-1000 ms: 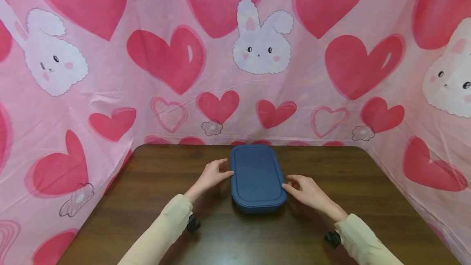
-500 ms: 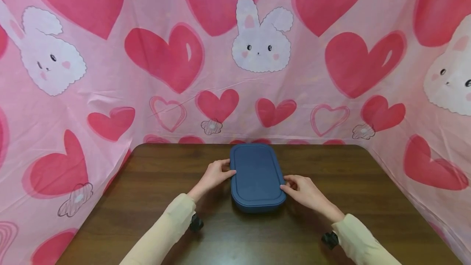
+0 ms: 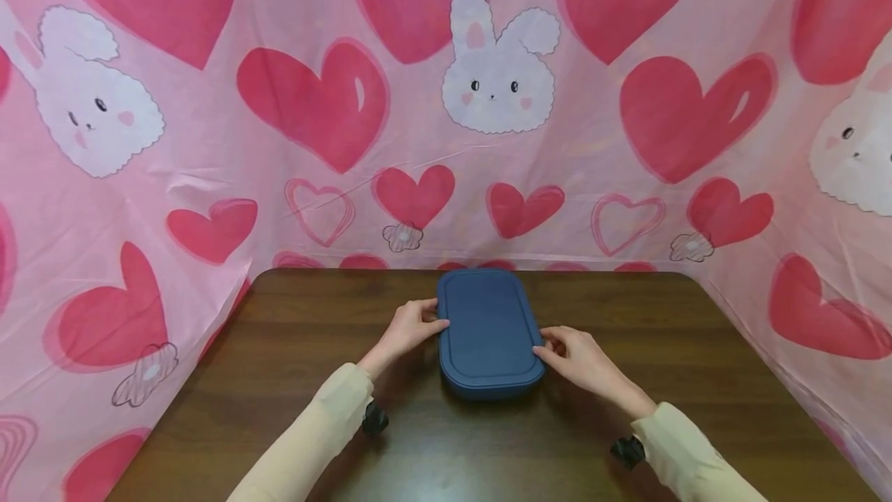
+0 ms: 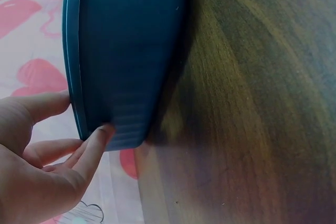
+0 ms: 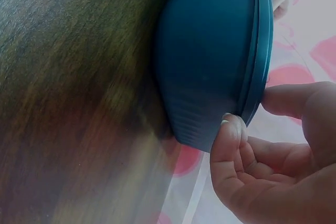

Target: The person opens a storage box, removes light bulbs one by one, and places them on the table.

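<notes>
A dark blue, rounded rectangular food container (image 3: 488, 324) with its lid on stands lengthwise on the wooden table. On its left long side my left hand (image 3: 411, 329) pinches the rim, thumb on the lid's edge and fingers against the wall below it. In the left wrist view the fingertips (image 4: 107, 129) lie just under the rim. Across from it my right hand (image 3: 581, 359) grips the right side, nearer the front corner. The right wrist view shows the thumb (image 5: 283, 99) at the lid's edge and curled fingers beneath the rim. The lid (image 3: 488, 316) sits flat; the contents are hidden.
The brown wooden table (image 3: 418, 448) runs back to a pink cloth backdrop (image 3: 502, 169) printed with hearts and rabbits. The container sits near the table's far edge. Dark wrist cameras (image 3: 627, 452) hang below both cream sleeves (image 3: 300, 436).
My left hand has moved slightly right, and its thumb has come onto the lid's edge. The right hand has closed in on the rim. The container stays in place.
</notes>
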A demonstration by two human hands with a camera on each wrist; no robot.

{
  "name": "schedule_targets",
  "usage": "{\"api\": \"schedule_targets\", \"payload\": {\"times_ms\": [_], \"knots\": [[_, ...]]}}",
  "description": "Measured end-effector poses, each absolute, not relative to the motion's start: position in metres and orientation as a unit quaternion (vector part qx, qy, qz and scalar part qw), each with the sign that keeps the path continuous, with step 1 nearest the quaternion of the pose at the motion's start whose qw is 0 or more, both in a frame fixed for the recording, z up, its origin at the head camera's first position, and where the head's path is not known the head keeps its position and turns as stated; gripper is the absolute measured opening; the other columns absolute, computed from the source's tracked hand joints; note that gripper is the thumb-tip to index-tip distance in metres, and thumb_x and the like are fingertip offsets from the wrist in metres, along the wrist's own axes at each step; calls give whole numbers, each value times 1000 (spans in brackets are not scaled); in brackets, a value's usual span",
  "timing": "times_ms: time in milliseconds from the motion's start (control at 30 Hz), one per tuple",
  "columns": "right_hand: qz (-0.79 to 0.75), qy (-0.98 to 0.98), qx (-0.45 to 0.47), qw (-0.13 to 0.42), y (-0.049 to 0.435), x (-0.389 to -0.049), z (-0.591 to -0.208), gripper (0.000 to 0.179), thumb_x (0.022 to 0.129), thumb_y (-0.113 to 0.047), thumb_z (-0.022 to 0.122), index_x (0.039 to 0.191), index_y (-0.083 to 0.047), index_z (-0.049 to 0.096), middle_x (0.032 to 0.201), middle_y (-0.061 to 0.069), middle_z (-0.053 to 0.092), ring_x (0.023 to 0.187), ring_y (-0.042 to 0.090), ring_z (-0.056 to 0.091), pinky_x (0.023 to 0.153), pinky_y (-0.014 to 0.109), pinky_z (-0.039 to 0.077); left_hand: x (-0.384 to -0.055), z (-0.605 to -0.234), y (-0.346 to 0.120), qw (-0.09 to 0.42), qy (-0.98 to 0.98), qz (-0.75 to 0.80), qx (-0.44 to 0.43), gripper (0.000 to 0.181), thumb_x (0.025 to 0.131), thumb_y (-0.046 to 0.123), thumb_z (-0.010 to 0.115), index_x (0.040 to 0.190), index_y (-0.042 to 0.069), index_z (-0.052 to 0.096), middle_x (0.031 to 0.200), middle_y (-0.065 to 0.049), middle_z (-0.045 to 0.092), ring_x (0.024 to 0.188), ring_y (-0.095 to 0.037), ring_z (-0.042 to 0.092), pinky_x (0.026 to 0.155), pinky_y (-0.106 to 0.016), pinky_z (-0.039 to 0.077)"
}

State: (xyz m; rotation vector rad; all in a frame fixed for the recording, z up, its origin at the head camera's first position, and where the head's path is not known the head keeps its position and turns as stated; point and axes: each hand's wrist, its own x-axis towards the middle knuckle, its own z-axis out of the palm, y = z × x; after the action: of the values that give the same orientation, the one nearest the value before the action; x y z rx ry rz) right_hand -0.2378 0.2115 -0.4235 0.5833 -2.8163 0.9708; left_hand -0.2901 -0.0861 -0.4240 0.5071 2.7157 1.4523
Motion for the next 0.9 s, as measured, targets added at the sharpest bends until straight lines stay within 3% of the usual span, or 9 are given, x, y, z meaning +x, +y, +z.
{"api": "schedule_targets", "payload": {"times_ms": [200, 900], "knots": [[326, -921, 200, 75, 213, -238, -421, 38, 81, -29, 63, 107, 0, 60, 73, -8, 53, 64, 9, 51, 59, 22, 45, -291, -424, -87, 19, 868, 471, 156, 53, 80, 21, 66, 123, -4, 49, 105, -17, 62, 85, -19, 64, 74, -32, 51], [339, -914, 210, 70, 195, -235, -405, 38, 83, -30, 61, 109, -2, 58, 75, -7, 53, 66, 8, 51, 61, 22, 45, -284, -405, -104, -7, 880, 457, 130, 52, 78, 22, 68, 122, 0, 52, 103, -12, 63, 82, -18, 63, 73, -33, 51]]}}
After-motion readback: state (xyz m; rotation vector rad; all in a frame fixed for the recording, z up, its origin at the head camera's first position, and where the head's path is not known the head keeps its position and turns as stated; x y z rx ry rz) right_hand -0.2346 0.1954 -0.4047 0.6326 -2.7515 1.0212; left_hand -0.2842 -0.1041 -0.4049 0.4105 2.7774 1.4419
